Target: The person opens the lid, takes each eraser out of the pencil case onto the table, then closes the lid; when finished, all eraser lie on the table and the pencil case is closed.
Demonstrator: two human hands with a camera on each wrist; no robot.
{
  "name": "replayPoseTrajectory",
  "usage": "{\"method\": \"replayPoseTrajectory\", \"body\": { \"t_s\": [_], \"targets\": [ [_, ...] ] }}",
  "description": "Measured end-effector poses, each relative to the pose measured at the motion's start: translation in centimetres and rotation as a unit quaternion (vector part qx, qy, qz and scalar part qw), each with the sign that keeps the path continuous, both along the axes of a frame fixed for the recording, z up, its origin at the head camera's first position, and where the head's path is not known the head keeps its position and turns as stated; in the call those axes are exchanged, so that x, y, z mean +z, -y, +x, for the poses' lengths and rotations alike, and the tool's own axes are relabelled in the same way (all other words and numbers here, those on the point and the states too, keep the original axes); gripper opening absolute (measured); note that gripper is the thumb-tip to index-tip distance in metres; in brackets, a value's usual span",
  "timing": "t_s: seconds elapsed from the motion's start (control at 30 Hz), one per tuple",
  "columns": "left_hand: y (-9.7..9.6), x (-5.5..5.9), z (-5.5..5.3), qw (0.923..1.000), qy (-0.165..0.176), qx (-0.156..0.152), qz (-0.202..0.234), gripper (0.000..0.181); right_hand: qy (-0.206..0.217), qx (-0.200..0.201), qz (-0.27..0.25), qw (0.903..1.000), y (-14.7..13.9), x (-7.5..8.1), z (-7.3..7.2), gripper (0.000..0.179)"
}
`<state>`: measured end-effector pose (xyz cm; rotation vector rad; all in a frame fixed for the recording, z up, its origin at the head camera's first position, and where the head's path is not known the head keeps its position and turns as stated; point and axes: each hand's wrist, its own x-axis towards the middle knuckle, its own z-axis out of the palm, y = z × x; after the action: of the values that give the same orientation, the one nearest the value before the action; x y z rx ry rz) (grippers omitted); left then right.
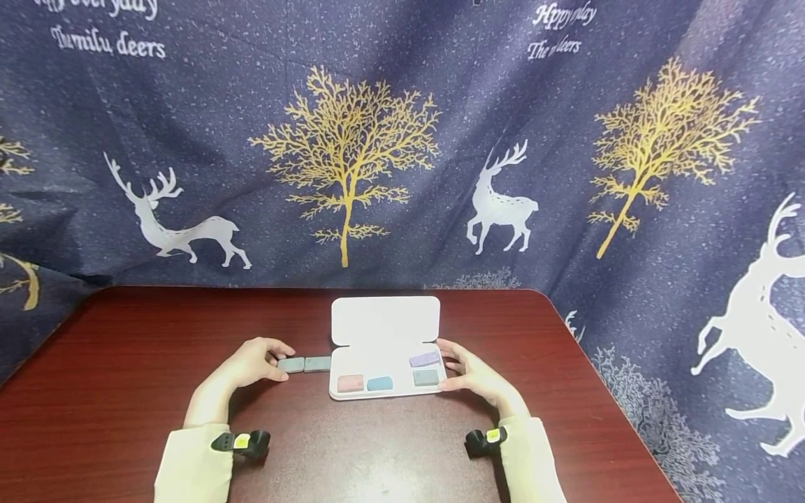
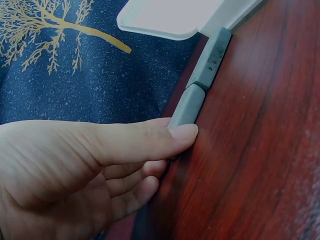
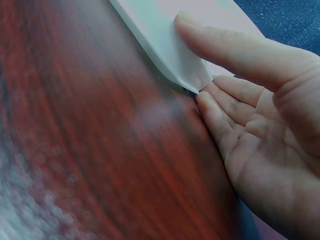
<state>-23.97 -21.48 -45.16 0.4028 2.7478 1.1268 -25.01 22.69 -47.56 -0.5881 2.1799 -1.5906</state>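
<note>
My left hand pinches a small grey-green eraser-like block between thumb and fingers, low over the table. End to end with it is a second grey-green block, whose far end meets the left side of an open white case. At the case's right side, my right hand grips the edge, with the thumb over the rim and fingers against the outer wall. Inside lie a pink block, a blue block, a grey-green block and a tilted purple block.
The case's lid stands folded back behind it. Everything rests on a dark red wooden table. A dark blue cloth with deer and trees hangs behind the table's back edge and along the right.
</note>
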Motion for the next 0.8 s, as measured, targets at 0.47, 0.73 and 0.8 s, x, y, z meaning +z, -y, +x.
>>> {"method": "replayPoseTrajectory", "body": {
  "t_s": [0.47,0.73,0.8],
  "targets": [
    [-1.5,1.5,0.0,0.9959,-0.086,0.023,-0.014,0.04,0.019,-0.013,-0.006,0.9997,0.4,0.5,0.3,0.089],
    [-4.2,1.5,-0.1,0.9929,-0.115,0.03,0.013,0.023,0.014,-0.01,-0.009,0.9998,0.3,0.5,0.4,0.088],
    [-5.0,1.5,-0.1,0.9924,-0.117,0.036,0.015,0.021,0.013,-0.011,-0.006,0.9998,0.3,0.5,0.4,0.087]
  ]
}}
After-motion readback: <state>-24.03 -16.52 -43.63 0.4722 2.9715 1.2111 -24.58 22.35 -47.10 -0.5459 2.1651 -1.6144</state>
